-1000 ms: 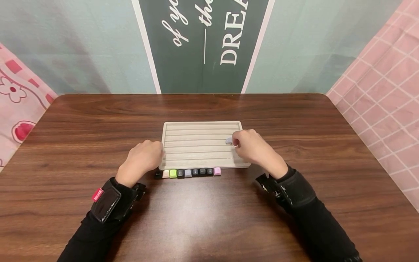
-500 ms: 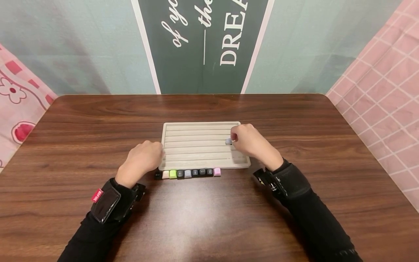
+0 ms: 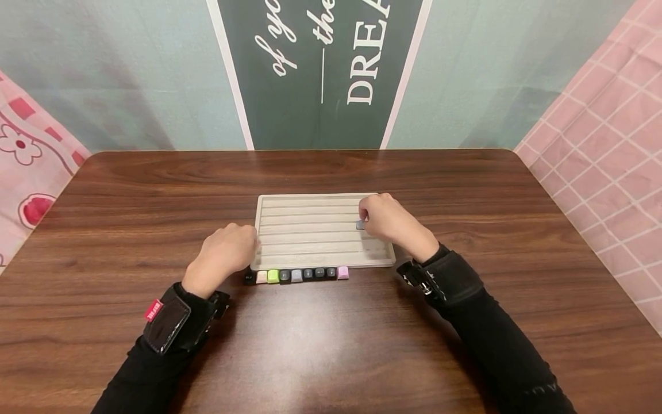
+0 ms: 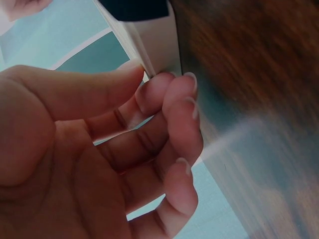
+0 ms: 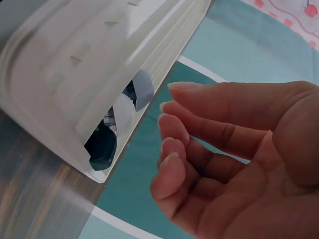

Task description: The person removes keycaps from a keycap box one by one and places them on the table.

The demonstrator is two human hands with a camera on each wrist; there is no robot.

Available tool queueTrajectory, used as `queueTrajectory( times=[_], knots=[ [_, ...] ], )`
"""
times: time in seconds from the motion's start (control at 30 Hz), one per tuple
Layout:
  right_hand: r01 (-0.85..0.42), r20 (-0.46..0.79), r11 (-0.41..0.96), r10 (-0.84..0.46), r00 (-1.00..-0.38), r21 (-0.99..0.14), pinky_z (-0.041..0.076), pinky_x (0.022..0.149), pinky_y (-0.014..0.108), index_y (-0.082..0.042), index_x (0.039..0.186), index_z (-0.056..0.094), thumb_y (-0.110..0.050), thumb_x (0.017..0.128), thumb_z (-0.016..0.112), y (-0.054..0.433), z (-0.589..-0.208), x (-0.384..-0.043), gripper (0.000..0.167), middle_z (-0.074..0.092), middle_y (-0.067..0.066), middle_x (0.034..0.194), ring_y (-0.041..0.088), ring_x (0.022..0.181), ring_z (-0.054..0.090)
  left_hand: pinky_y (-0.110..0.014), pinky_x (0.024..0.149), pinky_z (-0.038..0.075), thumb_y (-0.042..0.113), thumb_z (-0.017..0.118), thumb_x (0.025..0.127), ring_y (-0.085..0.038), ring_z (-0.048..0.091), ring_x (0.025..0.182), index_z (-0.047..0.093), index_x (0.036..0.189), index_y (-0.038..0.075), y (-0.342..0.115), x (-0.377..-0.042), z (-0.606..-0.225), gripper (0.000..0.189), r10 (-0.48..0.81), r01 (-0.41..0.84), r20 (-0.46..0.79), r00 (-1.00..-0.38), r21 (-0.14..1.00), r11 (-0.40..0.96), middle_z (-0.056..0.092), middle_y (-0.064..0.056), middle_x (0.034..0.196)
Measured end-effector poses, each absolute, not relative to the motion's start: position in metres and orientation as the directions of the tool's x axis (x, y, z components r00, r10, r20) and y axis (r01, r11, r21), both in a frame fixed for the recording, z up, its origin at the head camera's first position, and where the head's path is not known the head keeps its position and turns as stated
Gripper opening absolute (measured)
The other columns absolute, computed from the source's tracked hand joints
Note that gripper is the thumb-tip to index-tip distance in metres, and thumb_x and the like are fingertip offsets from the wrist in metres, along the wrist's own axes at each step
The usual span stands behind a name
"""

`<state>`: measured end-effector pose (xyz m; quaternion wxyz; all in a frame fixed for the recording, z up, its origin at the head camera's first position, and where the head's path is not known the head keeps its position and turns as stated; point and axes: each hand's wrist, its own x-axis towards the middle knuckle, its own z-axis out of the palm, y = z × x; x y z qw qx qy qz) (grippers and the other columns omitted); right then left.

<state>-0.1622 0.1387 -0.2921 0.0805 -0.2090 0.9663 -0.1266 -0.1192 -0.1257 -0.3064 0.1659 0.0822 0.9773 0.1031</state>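
A cream ridged tray (image 3: 305,230) lies on the table. My left hand (image 3: 229,246) pinches its near left edge; in the left wrist view the thumb and index fingertip meet at the tray's corner (image 4: 158,42). Over the right side of the tray is my right hand (image 3: 395,218), fingers loosely curled with nothing between thumb and fingertips in the right wrist view. Beside those fingertips a blue-grey keycap (image 3: 360,225) sits in the tray. The right wrist view shows a black keycap (image 5: 103,149) and two greyish keycaps (image 5: 142,90) lined up in the tray.
A row of several keycaps (image 3: 297,276) lies along the tray's near edge, mostly black or grey, with a green keycap (image 3: 273,276) and a pink keycap (image 3: 343,273). The brown wooden table (image 3: 320,345) ends at a printed curtain (image 3: 465,75).
My right hand has moved left and slightly away from me, off the blue-grey keycap, which stays in the tray. The left hand keeps its place at the tray's edge.
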Motion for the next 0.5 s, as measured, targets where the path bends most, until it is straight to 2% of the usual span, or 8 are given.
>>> queueTrajectory(
  times=[0.27,0.5],
  knots=[
    [-0.372,-0.171,0.886,-0.426,-0.888,-0.276,0.045,0.073,0.038,0.003,0.087,0.063,0.008,0.076,0.05,0.1364,-0.2935,-0.1652,0.018,0.063,0.016,0.091,0.025,0.08,0.054,-0.042,0.055,0.043,0.01,0.048,0.087,-0.027,0.054,0.064,0.056,0.072,0.005,-0.1255,-0.1185,-0.3068,0.017,0.199,0.134,-0.298,-0.934,0.223,0.965,0.058,-0.014,0.076],
    [-0.355,-0.205,0.899,-0.41,-0.889,-0.256,0.044,0.073,0.037,0.002,0.087,0.064,0.008,0.075,0.05,0.1339,-0.2936,-0.1682,0.019,0.062,0.015,0.094,0.026,0.082,0.053,-0.043,0.055,0.043,0.01,0.048,0.087,-0.028,0.055,0.066,0.057,0.074,0.005,-0.125,-0.1178,-0.3065,0.017,0.198,0.135,-0.295,-0.935,0.221,0.966,0.059,-0.016,0.078]
  ],
)
